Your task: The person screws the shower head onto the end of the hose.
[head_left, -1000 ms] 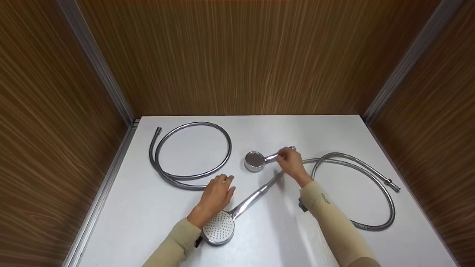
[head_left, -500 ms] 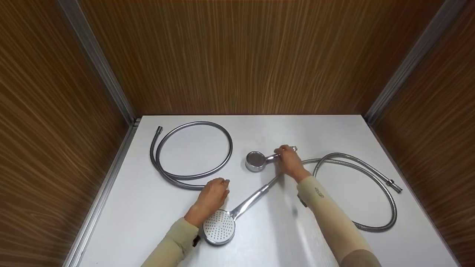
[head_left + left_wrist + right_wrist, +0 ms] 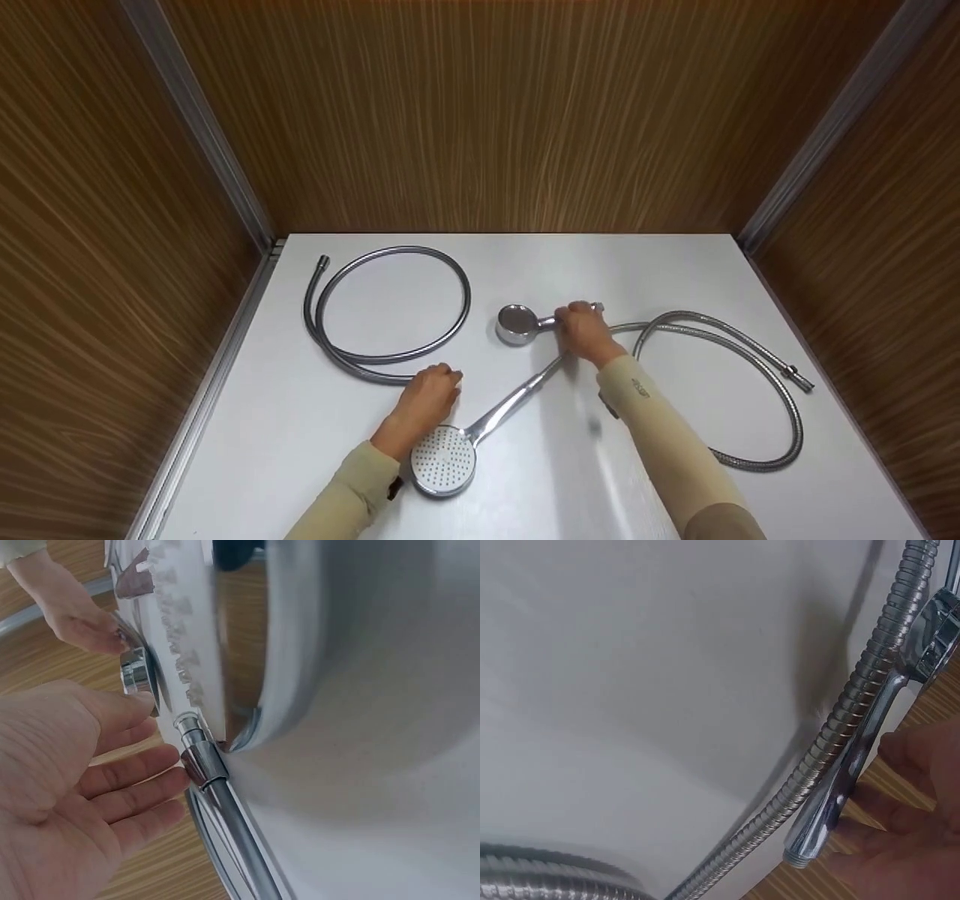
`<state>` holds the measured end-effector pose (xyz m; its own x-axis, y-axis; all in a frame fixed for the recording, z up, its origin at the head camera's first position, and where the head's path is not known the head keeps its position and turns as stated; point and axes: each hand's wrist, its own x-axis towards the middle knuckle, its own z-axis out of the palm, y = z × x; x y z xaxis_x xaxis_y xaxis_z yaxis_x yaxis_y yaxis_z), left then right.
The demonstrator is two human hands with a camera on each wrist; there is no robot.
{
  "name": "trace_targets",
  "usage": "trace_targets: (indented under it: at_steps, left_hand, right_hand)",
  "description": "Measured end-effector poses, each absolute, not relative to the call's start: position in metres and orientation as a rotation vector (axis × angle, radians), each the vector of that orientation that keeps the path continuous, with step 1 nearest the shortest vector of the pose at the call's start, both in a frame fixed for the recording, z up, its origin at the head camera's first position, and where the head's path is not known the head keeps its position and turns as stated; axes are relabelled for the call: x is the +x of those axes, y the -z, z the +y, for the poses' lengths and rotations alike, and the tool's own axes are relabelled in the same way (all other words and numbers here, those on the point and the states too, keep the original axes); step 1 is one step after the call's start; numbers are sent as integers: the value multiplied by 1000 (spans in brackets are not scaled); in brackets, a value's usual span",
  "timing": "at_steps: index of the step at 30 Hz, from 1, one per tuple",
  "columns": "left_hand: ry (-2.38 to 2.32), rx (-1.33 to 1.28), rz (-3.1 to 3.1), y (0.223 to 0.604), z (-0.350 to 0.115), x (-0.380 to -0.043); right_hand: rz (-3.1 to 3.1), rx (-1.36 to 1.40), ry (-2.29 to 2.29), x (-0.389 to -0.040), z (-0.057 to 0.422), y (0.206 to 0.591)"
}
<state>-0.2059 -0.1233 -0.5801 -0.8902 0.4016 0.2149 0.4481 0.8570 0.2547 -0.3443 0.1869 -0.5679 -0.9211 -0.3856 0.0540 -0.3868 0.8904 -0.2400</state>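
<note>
Left of the nearer right grip (image 3: 587, 331), head view, the small shower head (image 3: 516, 324) is lying — handle (image 3: 548, 322) running crosswise. Left wrist: the left grip (image 3: 75, 780), unclenched, is touching a hose end (image 3: 203, 763). Right wrist: loosely extended fingers (image 3: 881, 808) are touching the handle.

The white desk (image 3: 255, 427) bears, on its left, the dark hose (image 3: 466, 294), coiled in a loop with one end pointing away. On the right the ribbed hose (image 3: 796, 431) loops and crosses itself, running to the big shower (image 3: 444, 460), which lies spray face up toward the near side; the small shower (image 3: 516, 322) lies farther back
</note>
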Motion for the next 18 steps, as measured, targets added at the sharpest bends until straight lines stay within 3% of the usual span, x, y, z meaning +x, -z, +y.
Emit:
trace_targets:
  at_steps: [18]
  left_hand:
    - [373,-545,-2811,593,-123,-219]
  right_hand:
    - [-3284,523,-497,-336,176,558]
